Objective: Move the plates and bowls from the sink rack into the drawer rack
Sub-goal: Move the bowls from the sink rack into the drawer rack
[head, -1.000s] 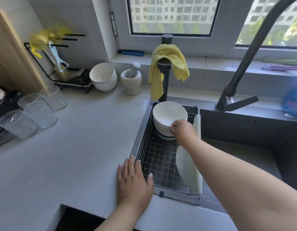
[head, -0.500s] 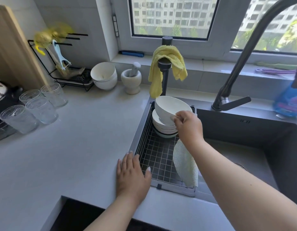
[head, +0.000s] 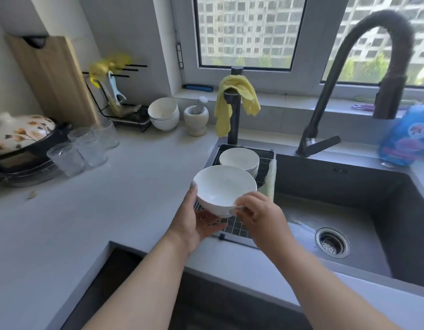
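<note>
At nine o'clock, a patterned lidded pot (head: 20, 133) sits at the counter's left edge, and just right of it I count four clear glasses (head: 84, 147) clustered together, mouths up. Behind them a wooden cutting board (head: 51, 77) leans against the wall. Toward eleven o'clock a black wire rack (head: 121, 108) holds a peeler and some blurred yellow items I can't make out. Beside it stand two white bowls (head: 163, 113) nested one in the other, then a stone mortar (head: 196, 120) with its pestle inside.

At the centre, my left hand (head: 190, 221) cups the underside of a white bowl (head: 225, 189), thumb up along its left wall, fingers spread beneath. The bowl is upright, mouth facing up and tipped slightly toward me, empty inside; being round, it has no long axis. My right hand (head: 258, 215) pinches its near right rim. I hold it above the front of the sink rack (head: 232, 228).

At twelve o'clock, at the rack's far end, a stack of white bowls (head: 239, 160) remains, mouths up; I can't count them exactly. A pale cloth (head: 270, 182) hangs over the rack's right edge. A yellow cloth (head: 234, 101) drapes over a black post behind.

At two o'clock the sink (head: 349, 186) holds one drain strainer (head: 332, 242), with the black faucet (head: 349, 67) arching above and a blue bottle (head: 406, 136) at three o'clock.
</note>
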A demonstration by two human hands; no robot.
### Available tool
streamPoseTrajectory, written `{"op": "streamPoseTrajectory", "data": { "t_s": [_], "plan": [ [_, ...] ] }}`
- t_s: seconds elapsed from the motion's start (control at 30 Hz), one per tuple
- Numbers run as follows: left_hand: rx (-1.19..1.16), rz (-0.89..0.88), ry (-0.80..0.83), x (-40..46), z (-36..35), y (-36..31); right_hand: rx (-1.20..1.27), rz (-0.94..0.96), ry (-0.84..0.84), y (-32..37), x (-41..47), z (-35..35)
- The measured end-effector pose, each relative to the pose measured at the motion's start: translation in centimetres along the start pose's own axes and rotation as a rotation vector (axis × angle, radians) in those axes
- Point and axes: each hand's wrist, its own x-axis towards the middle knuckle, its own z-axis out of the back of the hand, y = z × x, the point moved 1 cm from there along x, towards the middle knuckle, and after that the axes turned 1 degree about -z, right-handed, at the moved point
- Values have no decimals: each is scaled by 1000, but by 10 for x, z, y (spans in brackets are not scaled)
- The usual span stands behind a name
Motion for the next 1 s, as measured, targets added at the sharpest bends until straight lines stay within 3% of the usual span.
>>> {"op": "streamPoseTrajectory", "data": {
  "t_s": [0.2,0.37,0.6,1.0],
  "plan": [
    [-152,-75,-51,-63,6,34,172,109,92,29,-50,19],
    [-226,-131,-132,-126,15,63,423,-251,-33,54,-83,34],
    [-373,-194,-246,-209,36,98,912,-669,545,93,-140,26],
    [-415,-327,-565,-345,118,136,981,-706,891,197,-214,-27]
  ]
}}
